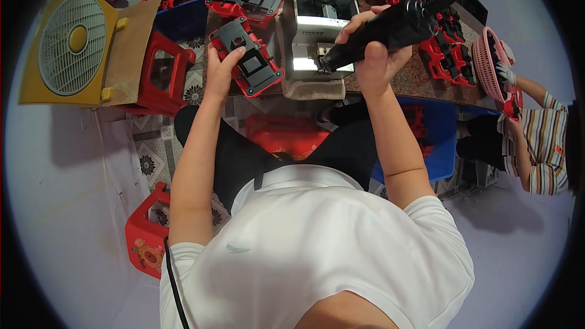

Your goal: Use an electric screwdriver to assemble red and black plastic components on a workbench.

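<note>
My left hand (219,74) grips the near left edge of a red and black plastic housing (247,56), tilted over the table's front edge with its black plate up. A second red and black housing (251,1) lies just beyond it. My right hand (379,68) is wrapped round a thick black electric screwdriver (385,35), held nearly level and pointing left. Its tip is at the front of a white box-shaped screw feeder (304,31); whether a screw sits on the tip is too small to tell.
Several red and black housings (448,55) stand at the right of the brown table. A blue bin (181,19) of red parts and a yellow fan (76,39) are at left. At right, a gloved person (536,140) works by a pink basket (487,64). Below is a blue crate (442,140).
</note>
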`<state>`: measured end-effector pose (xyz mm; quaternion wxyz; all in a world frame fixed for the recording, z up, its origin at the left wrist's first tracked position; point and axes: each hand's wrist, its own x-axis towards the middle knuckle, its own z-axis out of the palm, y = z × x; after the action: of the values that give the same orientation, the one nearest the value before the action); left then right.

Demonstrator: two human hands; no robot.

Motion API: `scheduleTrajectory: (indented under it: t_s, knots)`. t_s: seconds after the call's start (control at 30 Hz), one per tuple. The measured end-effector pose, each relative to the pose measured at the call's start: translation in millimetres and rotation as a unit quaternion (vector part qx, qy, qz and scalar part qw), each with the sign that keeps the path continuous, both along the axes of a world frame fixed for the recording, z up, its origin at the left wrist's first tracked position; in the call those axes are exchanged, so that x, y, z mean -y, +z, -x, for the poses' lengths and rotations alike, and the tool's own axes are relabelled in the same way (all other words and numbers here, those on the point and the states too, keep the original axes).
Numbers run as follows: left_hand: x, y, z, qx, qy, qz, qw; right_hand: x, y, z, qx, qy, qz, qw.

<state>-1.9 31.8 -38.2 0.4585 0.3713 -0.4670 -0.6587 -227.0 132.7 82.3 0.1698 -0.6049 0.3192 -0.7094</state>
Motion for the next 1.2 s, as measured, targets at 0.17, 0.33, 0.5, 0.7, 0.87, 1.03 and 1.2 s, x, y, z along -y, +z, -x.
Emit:
scheduleTrajectory:
  t_s: [0.17, 0.33, 0.5, 0.7, 0.87, 1.03, 1.2]
  knots:
    - [0.3, 0.1, 0.7, 0.005, 0.000, 0.004, 1.000, -1.9, -3.7, -5.7, -0.036, -0.016, 0.007, 0.999]
    - [-1.1, 3.2, 2.1, -0.004, -0.001, -0.001, 1.000, 20.4, 6.8, 1.6, -0.024, -0.071, -0.029, 0.997]
    - [2.5, -3.3, 2.0, 0.001, -0.004, 0.008, 1.000, 47.4, 15.3, 9.9, 0.022, -0.057, -0.234, 0.970]
    - [4.2, -0.5, -1.7, 0.026, 0.005, 0.074, 0.997, 73.1, 81.0, -46.5, 0.147, 0.027, -0.162, 0.975]
    - [0.8, 4.2, -0.2, -0.034, -0.002, 0.006, 0.999, 119.6, 65.1, -117.9, 0.168, 0.096, 0.022, 0.981]
    - [0.4, 2.0, 1.0, -0.019, 0.012, 0.010, 1.000, 139.4, 46.6, -138.4, 0.105, 0.078, 0.013, 0.991]
    - [1.4, 2.2, -3.1, -0.018, 0.009, 0.015, 1.000, 147.9, 41.3, -138.2, 0.065, 0.041, 0.042, 0.996]
